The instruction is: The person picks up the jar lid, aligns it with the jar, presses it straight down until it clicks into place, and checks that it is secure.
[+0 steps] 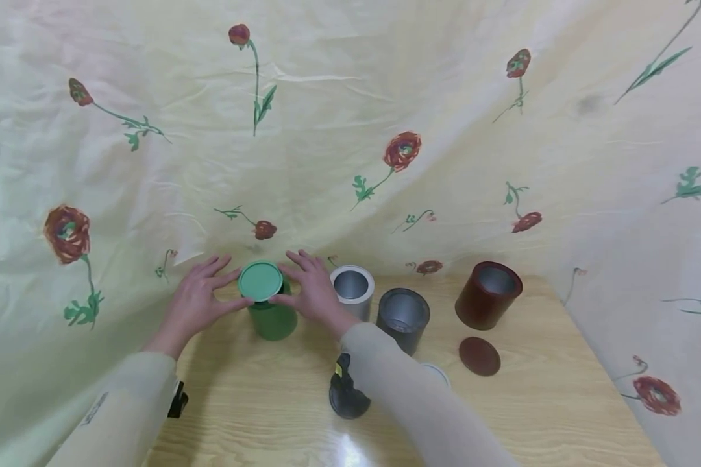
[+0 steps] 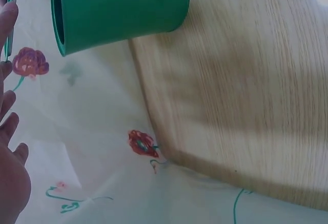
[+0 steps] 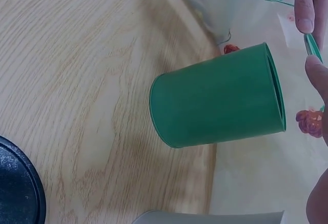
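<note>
Sleeves, pale, lie nearest the viewer, reaching in from 7 & 5 o'clock. L hand: thumb & index pinch the rim of the green lid at its 9 o'clock; other fingers spread, holding nothing. R hand: same pinch, mirrored, at 3 o'clock. Lid is held just above the green can, not touching it (gap visible in wrist views); can stands upright, approx. 6 o'clock of lid. Handling (judged): lid prob. thin, light, stiff, w/ smooth, poss. slippery face; best held by opp. edges, fingertips clear of underside. Can prob. light, rigid, dentable; best steadied round its wall at mid-height. Outward from lid: pale grey can at 3; dark grey can just past 3; brown can farther, at 3; brown lid, 3–4; pale lid, part-hidden by a sleeve, 4; black lid, 4–5. Wooden table beneath; flowered cloth behind, 12.
</note>
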`<state>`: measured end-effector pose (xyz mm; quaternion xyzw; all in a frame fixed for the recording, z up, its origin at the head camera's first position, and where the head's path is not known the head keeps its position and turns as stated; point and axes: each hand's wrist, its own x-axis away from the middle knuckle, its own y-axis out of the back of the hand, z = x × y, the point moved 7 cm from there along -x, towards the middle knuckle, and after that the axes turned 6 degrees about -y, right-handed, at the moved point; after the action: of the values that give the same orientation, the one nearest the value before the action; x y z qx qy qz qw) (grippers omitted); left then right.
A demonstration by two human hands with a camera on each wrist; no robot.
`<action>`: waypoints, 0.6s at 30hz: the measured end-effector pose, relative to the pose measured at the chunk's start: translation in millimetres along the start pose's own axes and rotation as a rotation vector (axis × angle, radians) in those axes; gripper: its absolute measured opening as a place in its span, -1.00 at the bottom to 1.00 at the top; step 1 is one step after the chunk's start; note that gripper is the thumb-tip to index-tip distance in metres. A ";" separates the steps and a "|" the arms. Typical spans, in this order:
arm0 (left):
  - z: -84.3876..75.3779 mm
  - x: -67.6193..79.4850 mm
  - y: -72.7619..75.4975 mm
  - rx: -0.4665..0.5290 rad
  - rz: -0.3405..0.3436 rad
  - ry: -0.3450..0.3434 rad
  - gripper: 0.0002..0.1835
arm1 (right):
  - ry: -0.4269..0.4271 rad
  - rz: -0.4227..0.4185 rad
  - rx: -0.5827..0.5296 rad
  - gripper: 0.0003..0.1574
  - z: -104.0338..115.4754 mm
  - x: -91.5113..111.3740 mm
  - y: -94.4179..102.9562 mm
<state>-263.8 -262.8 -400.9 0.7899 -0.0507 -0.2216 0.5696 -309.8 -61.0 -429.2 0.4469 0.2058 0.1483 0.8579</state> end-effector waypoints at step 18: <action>13.4 -6.1 -14.4 -0.096 0.053 -0.046 -0.18 | -0.026 0.038 0.112 -0.07 -6.0 -6.4 -13.3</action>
<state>-277.3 -267.5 -415.8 0.7548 -0.0739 -0.2265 0.6112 -317.4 -67.0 -441.9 0.4998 0.1942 0.1470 0.8312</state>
